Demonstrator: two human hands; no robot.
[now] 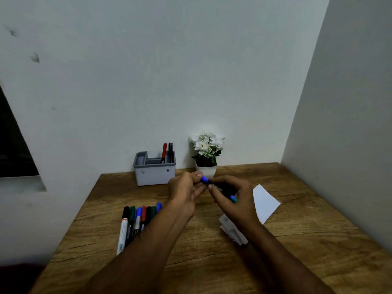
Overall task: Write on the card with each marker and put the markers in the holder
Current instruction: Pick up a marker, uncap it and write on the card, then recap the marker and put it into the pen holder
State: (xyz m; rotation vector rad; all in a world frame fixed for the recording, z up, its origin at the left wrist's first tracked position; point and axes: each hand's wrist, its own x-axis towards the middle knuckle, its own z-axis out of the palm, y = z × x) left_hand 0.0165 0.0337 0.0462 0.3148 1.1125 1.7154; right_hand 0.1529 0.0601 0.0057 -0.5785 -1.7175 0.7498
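Note:
Both hands meet above the middle of the wooden table. My left hand pinches the blue cap of a blue marker. My right hand grips that marker's dark barrel, whose blue-green end sticks out by the fingers. Whether the cap is on or off is hidden by my fingers. A white card lies to the right, partly under my right hand. The grey holder stands at the back by the wall with a red and a black marker upright in it. Several markers lie in a row on the left.
A small white pot with white flowers stands right of the holder, just behind my hands. Folded white papers lie under my right wrist. Walls close the table at the back and right; the table edge runs along the left.

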